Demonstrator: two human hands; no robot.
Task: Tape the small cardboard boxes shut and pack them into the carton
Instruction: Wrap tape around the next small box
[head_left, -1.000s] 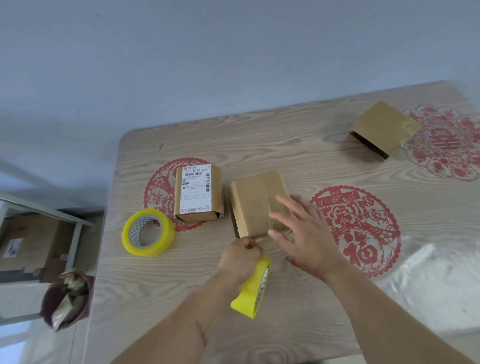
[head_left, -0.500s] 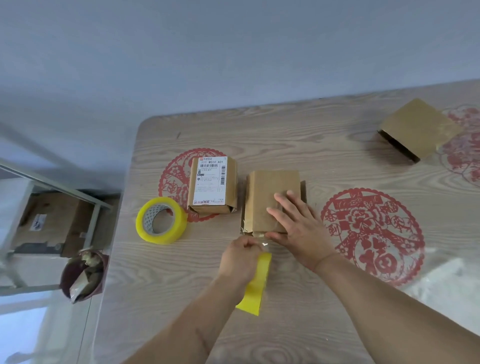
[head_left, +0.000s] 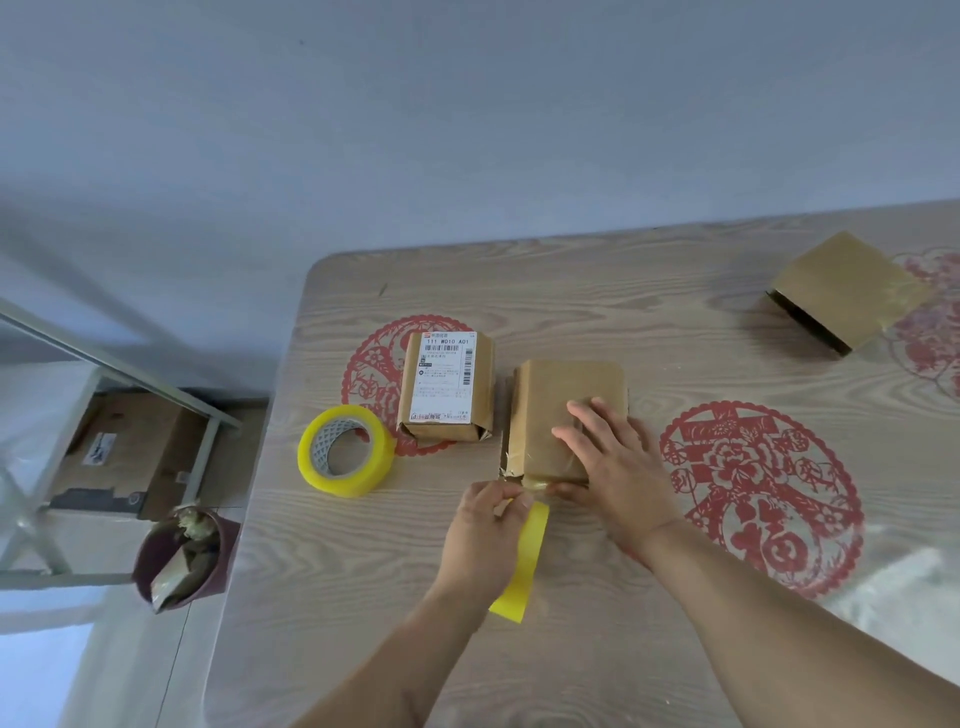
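While the right hand (head_left: 605, 457) presses flat on the plain box (head_left: 563, 410), the left hand (head_left: 485, 525) grips a yellow tape roll (head_left: 522, 561) at the box's near end. Box lies mid-desk (head_left: 675, 322), long axis running away from the person. Labelled box (head_left: 444, 387) and spare tape roll (head_left: 345, 449) lie leftward; third box (head_left: 844, 291) far right.

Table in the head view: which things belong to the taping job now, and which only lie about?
In the job:
plain box, under the right hand
tape roll, held by the left hand
labelled box
far box

Lying about:
spare tape roll
red paper cuttings
bin on the floor
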